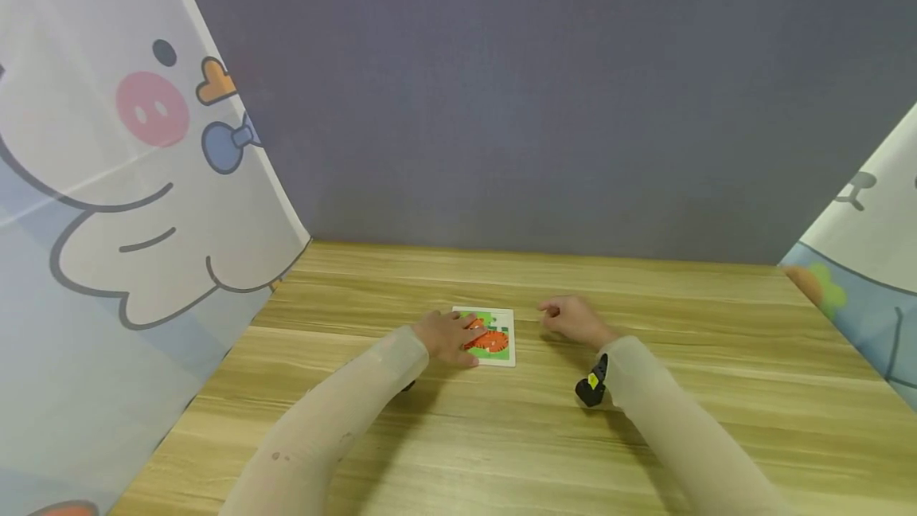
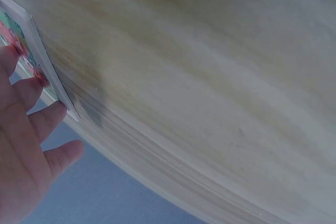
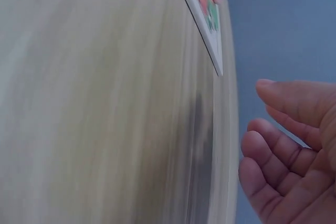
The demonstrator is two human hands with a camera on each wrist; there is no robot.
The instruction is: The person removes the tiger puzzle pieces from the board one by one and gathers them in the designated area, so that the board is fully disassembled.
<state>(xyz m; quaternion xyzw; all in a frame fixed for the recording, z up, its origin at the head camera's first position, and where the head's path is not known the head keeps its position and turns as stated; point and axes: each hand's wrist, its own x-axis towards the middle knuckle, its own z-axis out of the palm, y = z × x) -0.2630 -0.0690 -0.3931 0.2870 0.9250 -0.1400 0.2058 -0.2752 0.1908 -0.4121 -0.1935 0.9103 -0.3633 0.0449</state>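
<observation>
A small square picture puzzle (image 1: 494, 343) in a white frame lies flat on the wooden table, showing an orange, black-striped animal on green. Near its upper right corner is a pale patch. My left hand (image 1: 446, 337) lies over its left part with spread fingers, hiding some of the picture. Fingertips touch the puzzle in the left wrist view, where the frame's white edge (image 2: 44, 51) shows beside them. To the right of the puzzle, apart from it, my right hand (image 1: 576, 320) hovers above the table. Its fingers (image 3: 257, 148) are loosely bent, with nothing visible between them.
The wooden table (image 1: 501, 444) reaches back to a grey upright panel (image 1: 516, 102). Cartoon-printed cloth hangs on the left (image 1: 86, 142) and on the right (image 1: 874, 261). A black device (image 1: 591, 388) is strapped to my right wrist.
</observation>
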